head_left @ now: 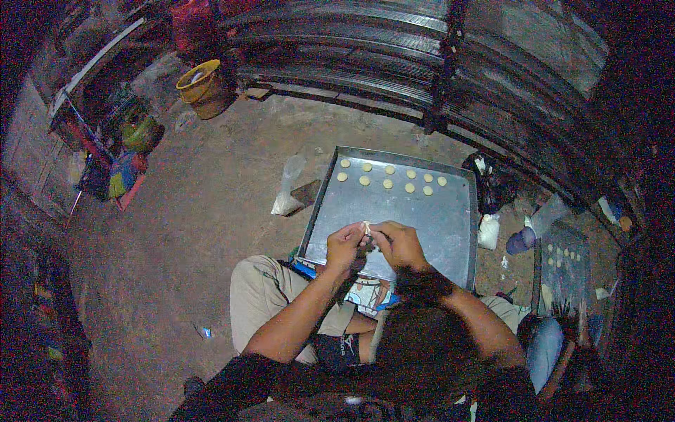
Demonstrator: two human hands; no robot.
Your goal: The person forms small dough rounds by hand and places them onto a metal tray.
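Observation:
A small pale piece of dough (pixel 366 226) is pinched between the fingers of my left hand (pixel 344 246) and my right hand (pixel 397 245), over the near-left part of a large metal tray (pixel 394 216). Several flat round pale dough discs (pixel 389 170) lie in two rows along the tray's far side. Beneath the tray's near edge, between my bent legs, a patterned blue and white item (pixel 365 295) shows in part.
A bag of white powder (pixel 285 204) lies left of the tray, a white bag (pixel 489 232) and black bag (pixel 496 193) right. Another person's leg (pixel 545 352) is beside a second tray (pixel 583 271) of discs. A yellow bucket (pixel 207 98) stands by metal racks (pixel 337 42).

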